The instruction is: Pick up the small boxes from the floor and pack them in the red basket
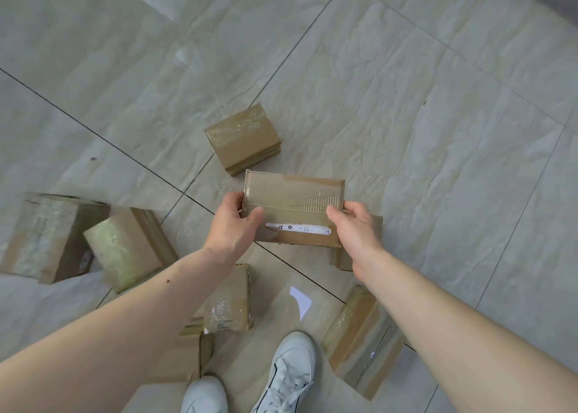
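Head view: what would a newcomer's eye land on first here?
First, the taped cardboard box at centre, held at its two ends by the left hand and the right hand above the tiled floor. Next, other taped boxes scattered around, one just beyond it, and white sneakers at the bottom edge. No red basket shows.

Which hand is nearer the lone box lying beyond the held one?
Left. The left hand grips the near-left end of the held box, just below the lone box; the right hand is on the opposite end, farther off.
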The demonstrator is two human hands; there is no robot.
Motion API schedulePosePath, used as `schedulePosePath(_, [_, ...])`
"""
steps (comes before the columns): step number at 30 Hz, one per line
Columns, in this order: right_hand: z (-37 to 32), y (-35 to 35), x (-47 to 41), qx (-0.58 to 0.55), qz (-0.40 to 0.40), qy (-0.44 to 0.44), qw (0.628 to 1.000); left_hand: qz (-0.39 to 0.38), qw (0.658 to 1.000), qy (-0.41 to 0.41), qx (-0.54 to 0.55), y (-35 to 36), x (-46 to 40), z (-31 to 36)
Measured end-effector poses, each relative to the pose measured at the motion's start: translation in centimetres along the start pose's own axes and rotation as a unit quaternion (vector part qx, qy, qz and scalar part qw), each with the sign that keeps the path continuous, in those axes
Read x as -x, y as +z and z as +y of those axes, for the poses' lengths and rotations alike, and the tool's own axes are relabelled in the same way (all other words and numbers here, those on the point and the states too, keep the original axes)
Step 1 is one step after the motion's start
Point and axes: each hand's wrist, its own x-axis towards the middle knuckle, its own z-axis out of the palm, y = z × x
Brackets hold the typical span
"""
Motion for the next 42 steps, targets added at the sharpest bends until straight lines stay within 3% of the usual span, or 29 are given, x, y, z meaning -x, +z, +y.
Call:
schedulePosePath(13, [-11.4,-0.7,15.0,-0.052,-0.051,-0.073,0.995,0.127,0.99,0.057,0.022,-11.9,10.8,9.1])
schedulePosePath(22, [-13.3,-0.6,23.0,-0.064,-0.064,-0.112,0.99,0.141,0.986,0.084,0.043,-17.3,17.1,10.0])
schedulePosePath(34, [-10.2,0.8,30.1,0.04,-0.132,-0.161,0.977,0.186,0.972,0.053,0.135,-20.5,25.9,2.8])
schedulePosePath(42, [-7.5,7.0,36.8,0.116,-0.212,-0.195,0.95,0.246,0.95,0.029,0.191,-26.5,32.2,-4.8])
